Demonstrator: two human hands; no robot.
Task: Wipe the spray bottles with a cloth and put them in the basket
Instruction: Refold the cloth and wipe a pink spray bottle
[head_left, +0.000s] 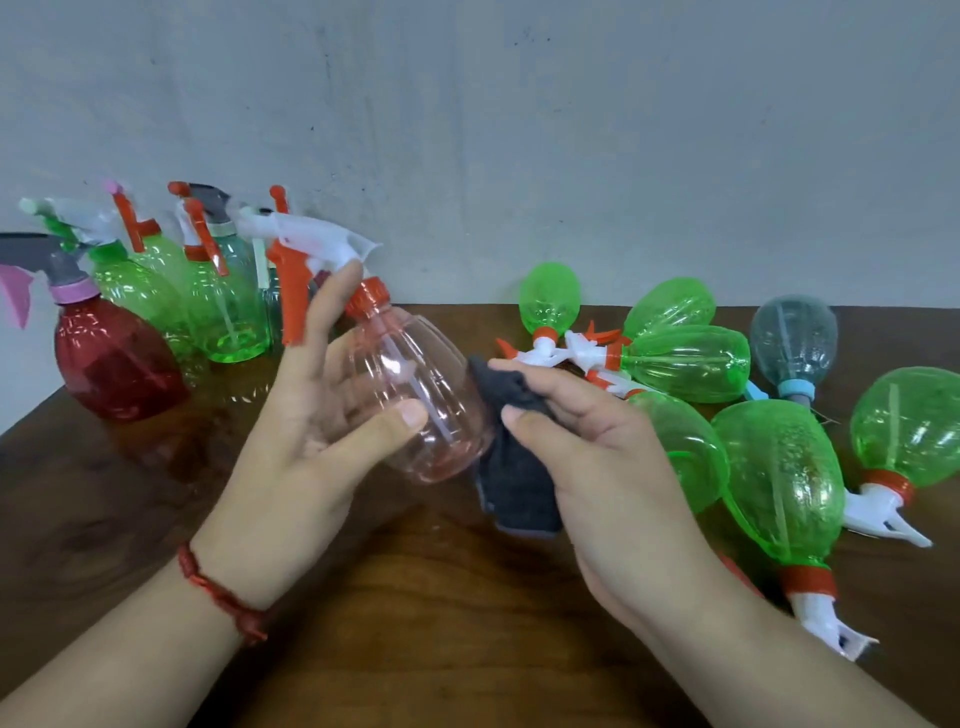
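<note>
- Grey wall (519, 130), brown counter (415, 597): upright bottles (228, 312) at far left corner, green bottles (779, 467) lying by right edge.
- Left hand (317, 415) grips the pink bottle (415, 395) over the counter's middle; right hand (587, 441) pinches the cloth (514, 483) against its side.
- Step: wiping. Next: transfer to basket, apparently out of view.

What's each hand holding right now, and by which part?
Left hand grips the clear pink spray bottle by its body, forefinger up by the neck. Right hand pinches the dark cloth near its top.
</note>
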